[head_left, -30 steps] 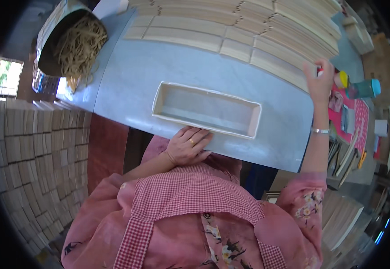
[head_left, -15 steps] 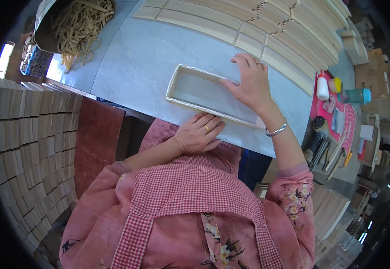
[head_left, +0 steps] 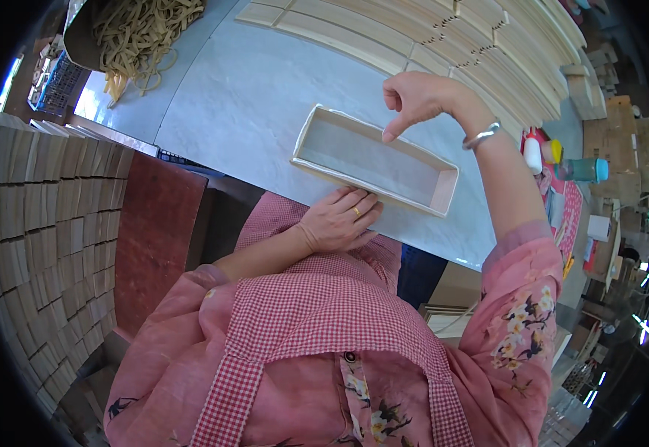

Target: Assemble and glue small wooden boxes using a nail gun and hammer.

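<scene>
A long rectangular wooden frame (head_left: 438, 212) lies on the pale marbled tabletop, tilted down toward the right. What looks like a pale rubber band runs around its outer sides. The grey inside resembles the tabletop, and I cannot tell if there is a bottom. My left hand (head_left: 343, 218), with a ring on one finger, rests at the table's near edge. Its outstretched fingertips touch the frame's near side. Over the far long side hangs my right hand (head_left: 421, 103), a silver bangle on its wrist. The thumb points down by the rim, apart from the bent fingers, with nothing visible between them.
Rows of jointed wooden pieces (head_left: 354, 41) cover the table's far side. A container of tan rubber bands (head_left: 142, 45) stands at far left. Stacked wooden blocks (head_left: 49, 223) rise at left. A white bottle (head_left: 532, 155) and a teal-lidded jar (head_left: 581, 170) are at right.
My right hand has lifted off the frame's far side, its wrist swinging up and right, fingers curling more. The frame and left hand appear slightly farther right as the view shifts.
</scene>
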The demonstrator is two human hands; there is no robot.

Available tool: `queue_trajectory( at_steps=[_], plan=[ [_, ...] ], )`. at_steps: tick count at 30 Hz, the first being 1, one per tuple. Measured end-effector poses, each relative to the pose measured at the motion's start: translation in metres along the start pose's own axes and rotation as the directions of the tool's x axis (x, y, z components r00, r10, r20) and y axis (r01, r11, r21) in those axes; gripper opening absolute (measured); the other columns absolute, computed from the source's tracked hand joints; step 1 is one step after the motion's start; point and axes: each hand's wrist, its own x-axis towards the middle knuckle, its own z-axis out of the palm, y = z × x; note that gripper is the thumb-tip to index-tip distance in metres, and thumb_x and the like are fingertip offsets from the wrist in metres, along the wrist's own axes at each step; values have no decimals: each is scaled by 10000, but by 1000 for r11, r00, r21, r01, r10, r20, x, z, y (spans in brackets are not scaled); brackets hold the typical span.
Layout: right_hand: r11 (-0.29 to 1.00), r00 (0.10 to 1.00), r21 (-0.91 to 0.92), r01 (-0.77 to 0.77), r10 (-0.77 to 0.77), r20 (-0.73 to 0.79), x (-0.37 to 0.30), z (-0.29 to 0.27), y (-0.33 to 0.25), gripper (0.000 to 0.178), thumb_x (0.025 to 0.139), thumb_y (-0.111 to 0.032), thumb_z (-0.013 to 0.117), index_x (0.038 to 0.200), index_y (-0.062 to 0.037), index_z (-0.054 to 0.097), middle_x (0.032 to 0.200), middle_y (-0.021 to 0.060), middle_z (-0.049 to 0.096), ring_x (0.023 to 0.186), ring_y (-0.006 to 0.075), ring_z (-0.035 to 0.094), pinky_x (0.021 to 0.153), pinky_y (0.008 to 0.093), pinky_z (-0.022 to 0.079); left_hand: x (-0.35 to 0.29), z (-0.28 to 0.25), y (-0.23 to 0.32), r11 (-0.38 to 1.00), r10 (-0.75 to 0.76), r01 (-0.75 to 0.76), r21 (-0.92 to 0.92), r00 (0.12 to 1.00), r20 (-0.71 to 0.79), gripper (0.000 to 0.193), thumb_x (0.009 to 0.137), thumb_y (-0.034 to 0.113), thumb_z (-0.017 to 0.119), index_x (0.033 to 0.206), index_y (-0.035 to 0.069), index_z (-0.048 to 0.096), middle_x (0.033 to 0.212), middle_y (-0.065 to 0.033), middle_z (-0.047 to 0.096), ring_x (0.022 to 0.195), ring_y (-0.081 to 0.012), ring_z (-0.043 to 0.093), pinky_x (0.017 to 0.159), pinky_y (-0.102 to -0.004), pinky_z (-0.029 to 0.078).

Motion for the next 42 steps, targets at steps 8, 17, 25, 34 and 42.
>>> queue_trajectory(
  at_steps=[8,17,25,34,42],
  plan=[
    [979,965,-203,-27,78,251,47,-7,-22,558,596,-432,959,858,-38,664,786,63,677,717,238,609,707,352,533,-2,3,-4,1000,17,-17,6,1000,-4,454,916,394,665,1234,70,663,1302,-97,642,1132,-232,633,1040,-354,472],
    [939,909,-318,-128,239,341,62,-13,-31,642,616,-421,962,1020,26,741,936,117,696,710,269,605,692,379,572,-2,4,-2,1000,11,-11,11,1000,-7,439,914,387,667,1217,69,674,1288,-97,649,1130,-239,632,1042,-364,474],
    [969,984,-172,-175,178,1,-10,-46,-11,434,677,-333,911,856,-19,671,788,66,664,701,234,591,690,340,521,2,-1,-1,996,69,-68,-63,998,2,452,907,393,672,1206,53,677,1273,-102,653,1121,-244,629,1046,-387,470],
    [712,337,405,-574,656,-675,-251,62,239,270,772,-212,773,954,-42,668,788,95,676,692,292,618,665,392,512,9,1,3,1000,3,-3,18,1000,23,462,866,373,708,1193,46,694,1258,-112,639,1069,-281,628,998,-411,481],
    [498,-23,633,-593,775,-631,-249,197,355,300,808,-160,749,1077,-41,690,1027,148,685,948,291,676,857,395,545,1,2,8,995,18,-24,101,998,56,437,858,364,690,1165,54,709,1211,-118,644,1030,-314,610,973,-454,477]
  ],
)
